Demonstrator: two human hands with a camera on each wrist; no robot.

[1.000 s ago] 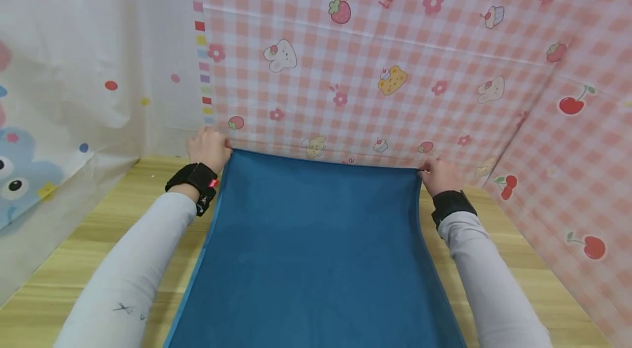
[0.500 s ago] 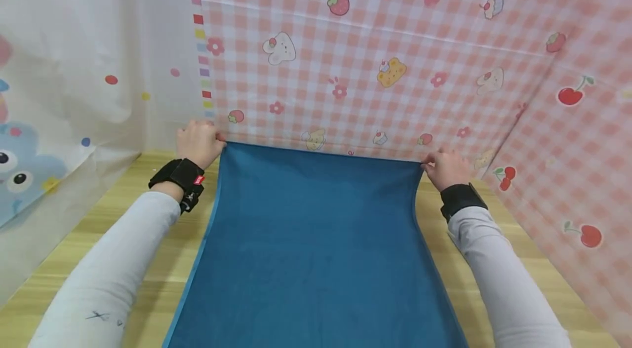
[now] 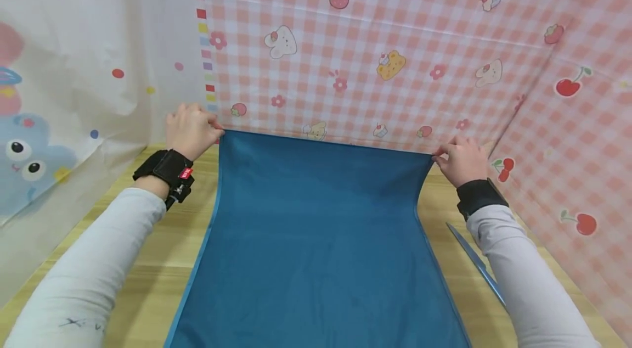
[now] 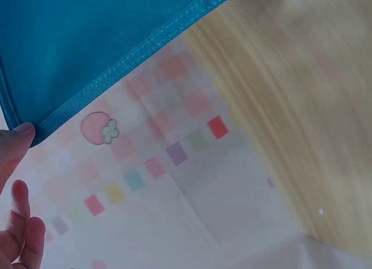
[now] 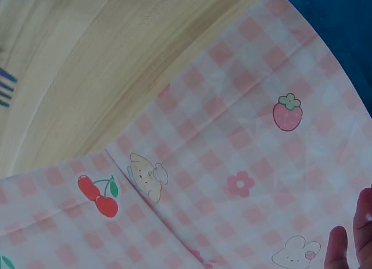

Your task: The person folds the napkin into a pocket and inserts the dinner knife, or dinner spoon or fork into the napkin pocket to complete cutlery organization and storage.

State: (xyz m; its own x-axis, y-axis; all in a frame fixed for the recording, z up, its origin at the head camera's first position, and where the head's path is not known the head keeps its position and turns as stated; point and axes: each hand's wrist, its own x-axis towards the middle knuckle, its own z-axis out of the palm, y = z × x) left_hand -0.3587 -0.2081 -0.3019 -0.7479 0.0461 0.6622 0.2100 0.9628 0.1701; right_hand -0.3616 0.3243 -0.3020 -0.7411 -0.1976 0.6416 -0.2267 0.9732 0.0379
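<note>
A blue cloth (image 3: 316,238) with hemmed edges spans the middle of the head view. Its far edge is lifted off the table and drawn fairly straight between two corners. My left hand (image 3: 190,133) pinches the far left corner; in the left wrist view the thumb (image 4: 22,138) lies on that corner, with other fingers loosely bent below. My right hand (image 3: 462,161) pinches the far right corner between thumb and fingers. That grip lies outside the right wrist view, where only fingertips (image 5: 337,246) and part of the cloth (image 5: 343,31) show.
Right of the cloth, a knife (image 3: 474,260) lies on the wooden table (image 3: 163,260), partly covered by my right forearm. Fork tines (image 5: 7,88) show at the right wrist view's left edge. A pink checked sheet (image 3: 316,62) hangs behind and right, a white one (image 3: 89,35) left.
Both hands have moved apart and slightly up in the head view, stretching the cloth's far edge wider. The knife beside my right forearm has come into sight.
</note>
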